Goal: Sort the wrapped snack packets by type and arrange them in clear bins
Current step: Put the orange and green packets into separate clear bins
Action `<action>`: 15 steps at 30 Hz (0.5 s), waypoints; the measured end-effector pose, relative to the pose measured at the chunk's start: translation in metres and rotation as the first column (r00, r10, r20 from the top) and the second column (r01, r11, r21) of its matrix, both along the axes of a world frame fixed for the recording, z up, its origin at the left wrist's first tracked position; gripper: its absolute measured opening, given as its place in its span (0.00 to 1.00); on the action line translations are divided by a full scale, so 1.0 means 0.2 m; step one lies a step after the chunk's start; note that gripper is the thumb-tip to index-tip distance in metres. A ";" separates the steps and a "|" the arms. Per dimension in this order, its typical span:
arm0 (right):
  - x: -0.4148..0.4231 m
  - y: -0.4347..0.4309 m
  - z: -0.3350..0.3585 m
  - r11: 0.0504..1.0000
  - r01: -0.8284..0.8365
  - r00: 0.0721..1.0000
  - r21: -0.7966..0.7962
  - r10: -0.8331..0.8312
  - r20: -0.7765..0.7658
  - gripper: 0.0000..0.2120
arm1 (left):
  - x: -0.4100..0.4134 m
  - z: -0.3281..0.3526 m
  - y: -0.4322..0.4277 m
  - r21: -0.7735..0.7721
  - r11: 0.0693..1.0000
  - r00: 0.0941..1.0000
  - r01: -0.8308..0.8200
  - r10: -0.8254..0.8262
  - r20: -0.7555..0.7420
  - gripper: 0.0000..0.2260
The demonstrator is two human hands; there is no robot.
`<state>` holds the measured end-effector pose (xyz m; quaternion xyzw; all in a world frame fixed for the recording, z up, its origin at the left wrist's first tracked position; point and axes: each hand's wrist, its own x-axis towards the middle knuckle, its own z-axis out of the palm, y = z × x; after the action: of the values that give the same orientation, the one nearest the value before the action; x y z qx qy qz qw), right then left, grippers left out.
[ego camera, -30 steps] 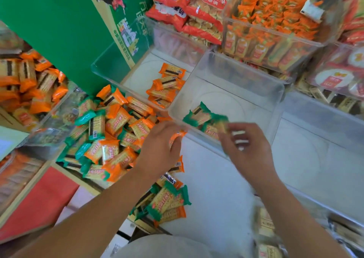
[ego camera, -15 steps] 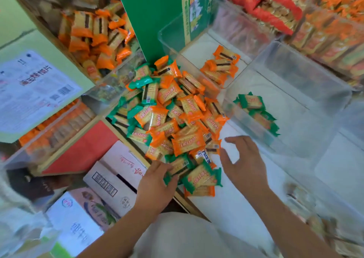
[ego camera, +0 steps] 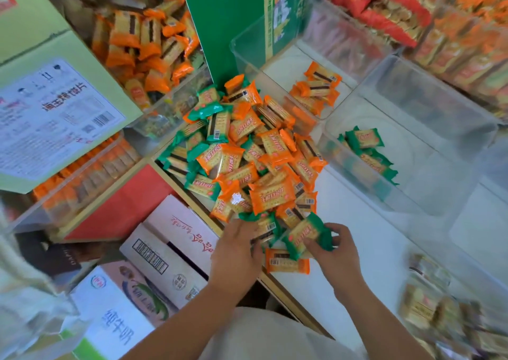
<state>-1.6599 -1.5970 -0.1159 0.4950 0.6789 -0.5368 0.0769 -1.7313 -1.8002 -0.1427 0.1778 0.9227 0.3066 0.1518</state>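
Grip of the right hand [ego camera: 336,260] is clamped on a green packet [ego camera: 303,237] at the near edge of the pile [ego camera: 255,161]. The left hand [ego camera: 236,249] curls over a 2nd green packet [ego camera: 265,231] just beside it. The clear bin [ego camera: 439,172] holding green packets lies off the pile's right side, so the right hand is nearer. The packet's long axis slants that way.

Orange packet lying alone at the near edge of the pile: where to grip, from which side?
Probably best to pinch the orange packet at its right crimped end, coming from the near right. It lies flat, long axis left to right, near edge clear; a green packet in the right hand overlaps its far edge.
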 end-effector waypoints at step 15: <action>0.01 0.08 0.02 0.947 0.146 0.989 -0.285 -0.131 0.071 0.17 | -0.21 -0.08 0.11 -0.130 0.991 0.994 0.011 0.003 0.105 0.28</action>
<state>-1.6583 -1.5813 -0.1123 0.5383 0.5544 -0.6216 0.1281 -1.7740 -1.7779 -0.1596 0.1528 0.9312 0.2542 0.2121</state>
